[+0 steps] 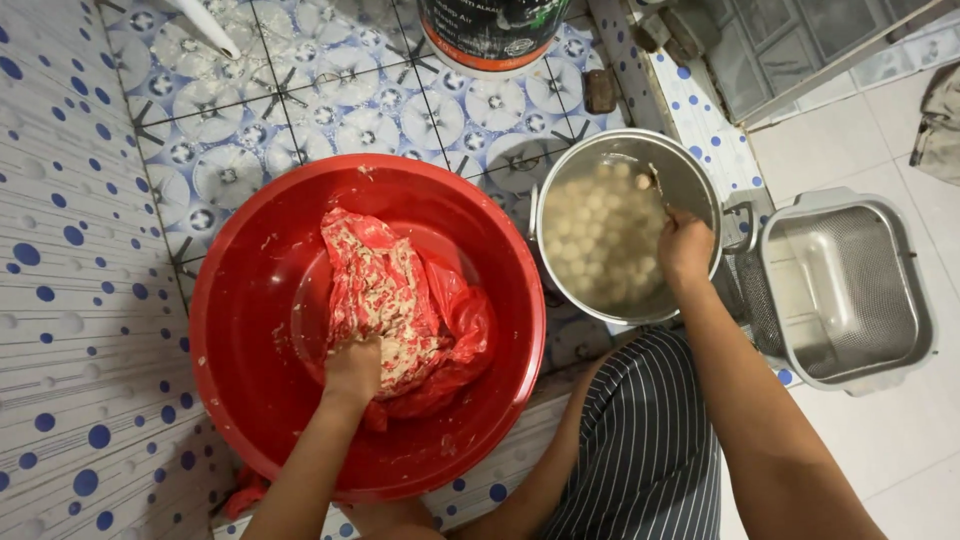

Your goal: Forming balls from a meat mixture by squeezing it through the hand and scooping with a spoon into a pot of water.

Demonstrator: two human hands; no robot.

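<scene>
My left hand (352, 370) presses down into a red plastic bag (400, 300) smeared with pale paste, fingers closed in it, inside a big red basin (240, 330). My right hand (685, 245) reaches over a steel pot (690, 175) of cloudy water with several pale round balls (600, 235). It grips a spoon (655, 185) whose tip shows near the pot's far rim.
A square metal strainer basket (845, 290) stands to the right of the pot on the pale floor. A paint-style bucket (490, 35) stands at the back on patterned tiles. A tiled wall with blue dots runs along the left. My striped apron (640, 440) is below.
</scene>
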